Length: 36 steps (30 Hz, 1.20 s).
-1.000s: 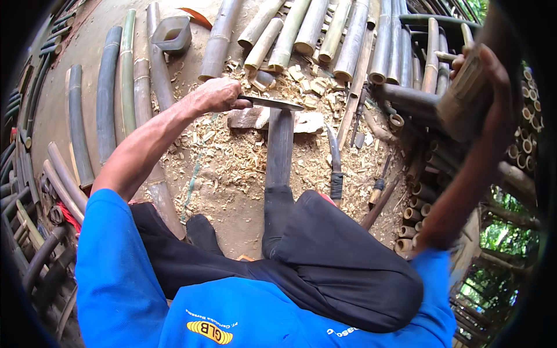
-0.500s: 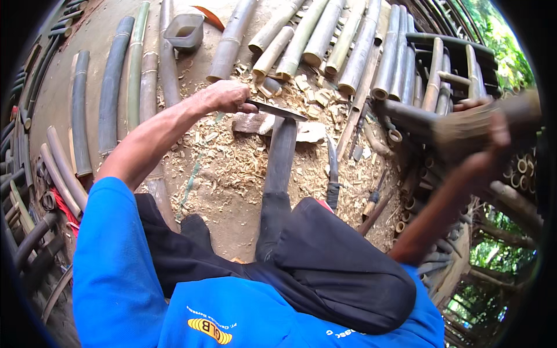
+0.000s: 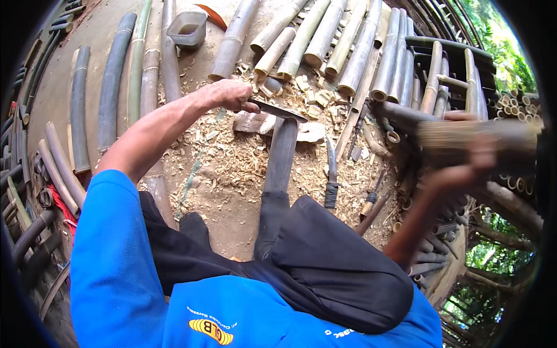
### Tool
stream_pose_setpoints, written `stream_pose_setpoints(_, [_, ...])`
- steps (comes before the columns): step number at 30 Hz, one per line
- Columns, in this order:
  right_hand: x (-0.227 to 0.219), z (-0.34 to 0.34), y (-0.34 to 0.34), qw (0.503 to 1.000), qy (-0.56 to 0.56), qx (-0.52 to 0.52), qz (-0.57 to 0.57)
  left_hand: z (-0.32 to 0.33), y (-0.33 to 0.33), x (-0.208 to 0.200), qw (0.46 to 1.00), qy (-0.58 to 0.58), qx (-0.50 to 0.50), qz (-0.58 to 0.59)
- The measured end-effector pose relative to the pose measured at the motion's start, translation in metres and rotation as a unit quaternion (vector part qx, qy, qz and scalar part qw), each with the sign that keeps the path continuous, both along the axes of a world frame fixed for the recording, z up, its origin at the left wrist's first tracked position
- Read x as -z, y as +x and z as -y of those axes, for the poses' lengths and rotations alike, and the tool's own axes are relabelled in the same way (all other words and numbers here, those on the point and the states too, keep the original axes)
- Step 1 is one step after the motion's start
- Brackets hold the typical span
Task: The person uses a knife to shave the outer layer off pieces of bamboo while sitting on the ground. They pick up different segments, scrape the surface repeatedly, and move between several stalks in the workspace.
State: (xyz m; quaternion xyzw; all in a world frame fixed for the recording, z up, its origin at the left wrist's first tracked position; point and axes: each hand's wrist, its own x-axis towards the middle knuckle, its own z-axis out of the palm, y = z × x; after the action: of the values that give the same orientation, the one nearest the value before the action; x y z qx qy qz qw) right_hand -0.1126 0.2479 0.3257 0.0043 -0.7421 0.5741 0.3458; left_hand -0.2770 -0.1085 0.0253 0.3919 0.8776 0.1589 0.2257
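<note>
My left hand [image 3: 233,95] is closed round the handle of a knife [image 3: 279,111]. Its blade lies across the top end of a dark bamboo piece [image 3: 282,153]. That bamboo slants down to my foot, its upper end against a rough wooden block [image 3: 253,122]. Out to the right, my right hand [image 3: 478,159] grips a thick wooden club [image 3: 464,139], raised and smeared by motion. The club is well apart from the knife.
Wood chips [image 3: 226,171] cover the ground. A second knife [image 3: 331,174] lies right of the bamboo. Several bamboo poles [image 3: 325,35] lie at the far side, and more stand at left. A grey plastic tub [image 3: 187,30] sits at the far left; stacked bamboo [image 3: 510,107] is at right.
The club in my right hand has swung a little inward and tipped closer to level. My left hand and the knife have stayed almost in place on the bamboo end.
</note>
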Motion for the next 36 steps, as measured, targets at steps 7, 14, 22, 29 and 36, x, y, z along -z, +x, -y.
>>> stream_pose_setpoints(7, [0.093, 0.03, 0.029, 0.779, -0.068, -0.255, 0.569, 0.013, -0.011, 0.016, 0.991, -0.032, -0.003, 0.127])
stream_pose_setpoints(14, [0.059, 0.037, 0.01, 0.98, -0.038, -0.124, 0.154, 0.014, -0.011, 0.001, 0.995, -0.055, -0.011, 0.084])
stream_pose_setpoints(22, [0.157, 0.035, 0.032, 0.759, -0.233, -0.225, 0.565, -0.003, -0.02, -0.01, 0.924, -0.175, -0.093, 0.327])
stream_pose_setpoints(29, [0.148, 0.007, 0.025, 0.857, -0.329, -0.211, 0.337, -0.03, -0.057, -0.042, 0.951, -0.243, 0.03, 0.189])
stream_pose_setpoints(36, [0.184, -0.024, 0.047, 0.816, -0.43, -0.114, 0.369, -0.051, 0.004, -0.087, 0.969, -0.099, 0.009, -0.228])
